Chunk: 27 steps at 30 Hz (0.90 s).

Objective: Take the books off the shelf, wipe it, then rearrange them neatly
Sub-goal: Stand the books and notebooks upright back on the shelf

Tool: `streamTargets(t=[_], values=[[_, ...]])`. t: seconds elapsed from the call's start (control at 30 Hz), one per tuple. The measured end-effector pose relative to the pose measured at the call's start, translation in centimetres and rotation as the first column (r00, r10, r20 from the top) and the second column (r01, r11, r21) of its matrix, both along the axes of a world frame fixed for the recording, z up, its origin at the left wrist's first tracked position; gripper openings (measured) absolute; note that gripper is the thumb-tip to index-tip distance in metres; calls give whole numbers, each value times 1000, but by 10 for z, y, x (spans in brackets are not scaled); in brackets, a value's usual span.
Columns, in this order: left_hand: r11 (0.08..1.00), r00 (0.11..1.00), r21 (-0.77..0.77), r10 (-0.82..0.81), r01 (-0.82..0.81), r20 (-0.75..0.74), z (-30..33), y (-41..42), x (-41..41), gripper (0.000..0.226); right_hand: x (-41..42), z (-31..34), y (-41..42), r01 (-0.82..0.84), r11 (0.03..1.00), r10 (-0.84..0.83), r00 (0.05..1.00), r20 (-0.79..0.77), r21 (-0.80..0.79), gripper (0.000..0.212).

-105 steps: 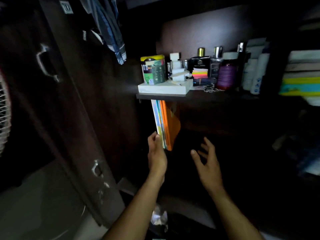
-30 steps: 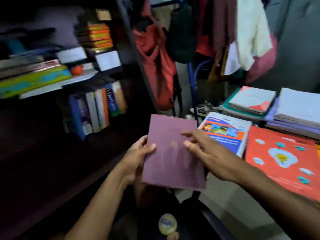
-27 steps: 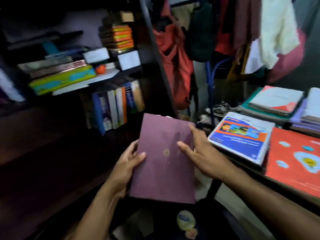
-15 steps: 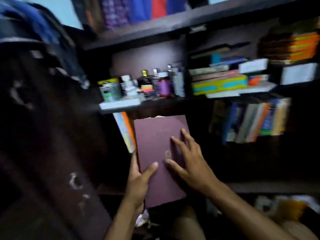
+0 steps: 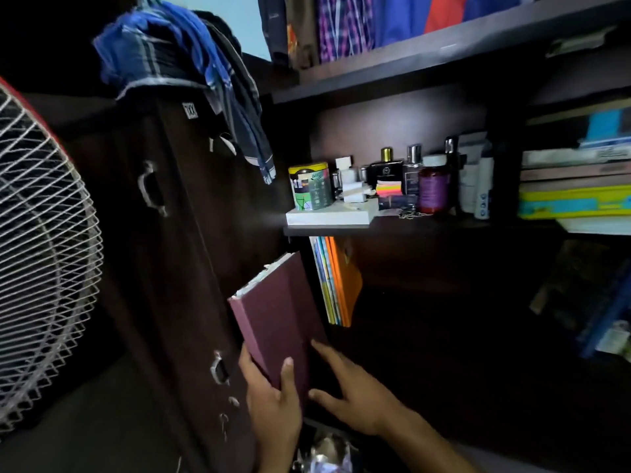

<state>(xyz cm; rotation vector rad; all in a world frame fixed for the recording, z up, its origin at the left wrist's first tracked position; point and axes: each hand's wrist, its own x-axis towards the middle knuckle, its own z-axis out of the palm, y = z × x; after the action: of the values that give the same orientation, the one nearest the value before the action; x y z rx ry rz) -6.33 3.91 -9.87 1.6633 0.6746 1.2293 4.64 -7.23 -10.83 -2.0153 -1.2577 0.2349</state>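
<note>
The left hand [image 5: 273,401] is gripping the maroon book [image 5: 280,319] by its near bottom corner, its long axis tilting up toward the standing books [image 5: 336,281] just to its right, while the right hand [image 5: 355,394] is lying spread against its right edge

A maroon hardcover book [image 5: 278,315], plain-fronted with a frayed top edge, stands tilted, its top leaning toward 11 o'clock, at the mouth of a dark shelf [image 5: 409,230] compartment. At its 2 o'clock, thin upright books [image 5: 336,281] (blue, yellow and orange spines) lean against the compartment's left side.
</note>
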Motion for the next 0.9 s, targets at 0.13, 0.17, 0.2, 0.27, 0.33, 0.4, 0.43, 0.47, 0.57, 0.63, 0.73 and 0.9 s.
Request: streamTargets(t=[0.13, 0.17, 0.2, 0.27, 0.33, 0.4, 0.43, 0.47, 0.57, 0.63, 0.73, 0.9], values=[[996, 996, 74, 62, -57, -70, -8, 20, 37, 73, 13, -21, 11, -26, 998, 28, 999, 38, -54, 79], [994, 995, 94, 69, -62, -78, -8, 25, 47, 71, 15, -24, 13, -8, 998, 11, 999, 43, -56, 77], [993, 994, 102, 75, -66, -83, -7, 30, 56, 71, 17, -26, 13, 8, 998, -4, 998, 64, -70, 75], [991, 992, 115, 84, -73, -95, -6, 34, 71, 70, 17, -26, 14, 46, 993, -34, 993, 111, -108, 74], [983, 985, 145, 129, -112, -114, -10, 33, 80, 68, 19, -27, 15, 77, 989, -59, 988, 140, -129, 76], [979, 984, 158, 145, -127, -106, -14, 32, 83, 67, 22, -29, 18, 96, 988, -77, 985, 154, -124, 78], [979, 985, 162, 143, -125, -100, -16, 33, 83, 67, 23, -31, 20, 103, 986, -80, 983, 164, -131, 79], [978, 985, 164, 143, -125, -101, -17, 34, 83, 68, 24, -33, 22, 105, 983, -78, 981, 175, -150, 80], [978, 983, 169, 143, -123, -114, -18, 38, 82, 68, 24, -37, 25, 114, 976, -74, 975, 209, -187, 81], [974, 980, 187, 152, -126, -132, -19, 36, 79, 68, 24, -37, 25, 120, 975, -78, 973, 217, -187, 80], [971, 974, 214, 147, -110, -169, -17, 36, 79, 67, 24, -36, 26, 129, 971, -85, 973, 214, -199, 79], [972, 971, 221, 122, -76, -205, -13, 44, 80, 65, 18, -37, 26, 176, 969, -136, 966, 221, -173, 78]])
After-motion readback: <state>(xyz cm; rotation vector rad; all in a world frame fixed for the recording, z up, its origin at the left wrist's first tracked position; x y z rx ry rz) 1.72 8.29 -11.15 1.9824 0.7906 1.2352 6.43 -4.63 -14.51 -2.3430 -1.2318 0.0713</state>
